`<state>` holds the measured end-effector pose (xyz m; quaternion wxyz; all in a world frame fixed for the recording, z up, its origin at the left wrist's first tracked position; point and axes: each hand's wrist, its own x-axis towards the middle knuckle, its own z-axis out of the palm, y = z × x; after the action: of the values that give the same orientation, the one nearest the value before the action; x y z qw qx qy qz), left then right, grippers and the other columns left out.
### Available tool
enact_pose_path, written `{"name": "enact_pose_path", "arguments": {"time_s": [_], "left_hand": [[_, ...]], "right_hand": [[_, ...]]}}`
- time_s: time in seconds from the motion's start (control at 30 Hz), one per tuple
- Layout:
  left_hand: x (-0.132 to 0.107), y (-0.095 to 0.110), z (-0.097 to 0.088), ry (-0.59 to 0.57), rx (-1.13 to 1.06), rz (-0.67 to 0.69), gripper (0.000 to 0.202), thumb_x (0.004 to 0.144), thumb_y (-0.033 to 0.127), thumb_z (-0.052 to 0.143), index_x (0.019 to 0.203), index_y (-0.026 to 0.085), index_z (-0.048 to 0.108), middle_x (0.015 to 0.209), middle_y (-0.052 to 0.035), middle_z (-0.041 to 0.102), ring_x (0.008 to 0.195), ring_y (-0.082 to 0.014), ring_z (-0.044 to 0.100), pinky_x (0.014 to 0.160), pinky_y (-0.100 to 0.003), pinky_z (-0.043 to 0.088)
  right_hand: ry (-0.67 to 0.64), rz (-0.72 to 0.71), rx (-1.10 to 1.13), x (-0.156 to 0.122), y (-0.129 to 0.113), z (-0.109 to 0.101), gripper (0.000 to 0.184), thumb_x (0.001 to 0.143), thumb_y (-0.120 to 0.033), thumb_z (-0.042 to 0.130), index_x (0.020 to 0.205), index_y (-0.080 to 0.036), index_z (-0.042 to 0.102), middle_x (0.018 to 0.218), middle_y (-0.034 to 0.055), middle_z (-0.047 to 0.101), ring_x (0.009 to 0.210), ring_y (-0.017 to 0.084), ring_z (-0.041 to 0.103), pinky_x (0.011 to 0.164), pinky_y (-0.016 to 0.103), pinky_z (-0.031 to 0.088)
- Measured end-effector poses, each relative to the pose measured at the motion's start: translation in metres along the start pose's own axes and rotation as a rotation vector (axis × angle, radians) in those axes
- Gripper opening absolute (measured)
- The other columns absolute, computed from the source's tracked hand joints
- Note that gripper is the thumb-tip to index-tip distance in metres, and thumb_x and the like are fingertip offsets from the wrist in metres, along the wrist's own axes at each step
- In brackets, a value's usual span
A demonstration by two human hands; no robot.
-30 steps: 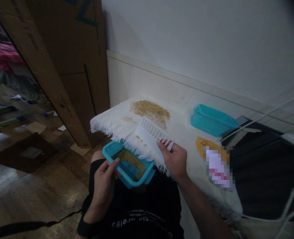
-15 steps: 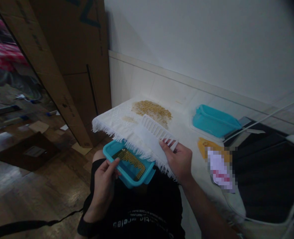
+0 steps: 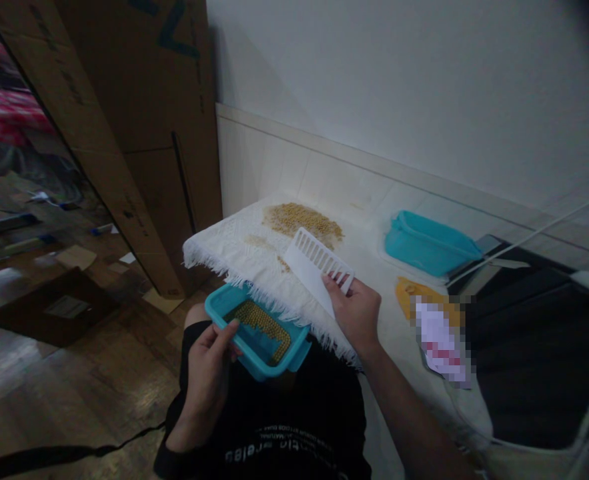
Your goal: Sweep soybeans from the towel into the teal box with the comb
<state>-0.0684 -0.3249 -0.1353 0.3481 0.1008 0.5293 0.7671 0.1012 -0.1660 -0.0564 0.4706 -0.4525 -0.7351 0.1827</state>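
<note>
My left hand (image 3: 211, 360) pinches the near rim of a blue plastic tub (image 3: 260, 365), which sits over my lap below the table's edge. Small yellow beans (image 3: 259, 320) cover part of its bottom. My right hand (image 3: 357, 310) grips a white slotted plastic piece (image 3: 307, 267) at its slotted side and holds it on or just above the white fringed cloth (image 3: 224, 243). Right behind that piece lies a spread pile of beans (image 3: 302, 220). A few more beans (image 3: 283, 263) show at its left edge.
A second blue tub (image 3: 432, 247) stands near the wall at the right. In front of it lie a yellow item (image 3: 407, 293) and a blurred-out packet (image 3: 439, 343). A black surface (image 3: 529, 373) fills the right. Tall cardboard (image 3: 159, 133) stands at the left.
The white slotted piece has turned in my right hand and shifted slightly. A few beans now show on the cloth at its left edge. My left hand and the tub have hardly moved.
</note>
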Motion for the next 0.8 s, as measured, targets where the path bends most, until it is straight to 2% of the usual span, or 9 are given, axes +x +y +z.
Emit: {"name": "enact_pose_path", "arguments": {"time_s": [0.13,0.3,0.8], "left_hand": [[-0.0008,0.0009,0.0017,0.006,-0.025,-0.007,0.036,0.068,0.038,0.086,0.054,0.019,0.058,0.05,0.0028,0.051,0.048,-0.0097,0.043,0.048,-0.023,0.035],[-0.0003,0.0008,0.0032,-0.002,-0.034,-0.01,0.035,0.068,0.037,0.086,0.055,0.019,0.058,0.049,0.0031,0.05,0.048,-0.0096,0.043,0.047,-0.023,0.035],[-0.0002,0.001,0.0028,0.014,-0.005,-0.015,0.038,0.067,0.039,0.086,0.055,0.019,0.057,0.049,0.0034,0.051,0.048,-0.0094,0.043,0.048,-0.023,0.035]], "right_hand": [[0.027,0.001,0.018,0.0038,0.0,-0.001,0.037,0.087,-0.049,0.065,0.081,-0.015,0.078,0.074,0.0073,0.078,0.067,0.023,0.071,0.06,0.028,0.051],[-0.034,0.009,0.005,0.0031,0.0005,-0.0003,0.036,0.086,-0.048,0.066,0.078,-0.015,0.078,0.071,0.0068,0.077,0.065,0.022,0.07,0.058,0.028,0.049],[-0.053,0.016,0.029,-0.0008,-0.0053,0.002,0.035,0.086,-0.046,0.067,0.075,-0.015,0.077,0.065,0.0052,0.074,0.056,0.018,0.065,0.054,0.026,0.046]]}}
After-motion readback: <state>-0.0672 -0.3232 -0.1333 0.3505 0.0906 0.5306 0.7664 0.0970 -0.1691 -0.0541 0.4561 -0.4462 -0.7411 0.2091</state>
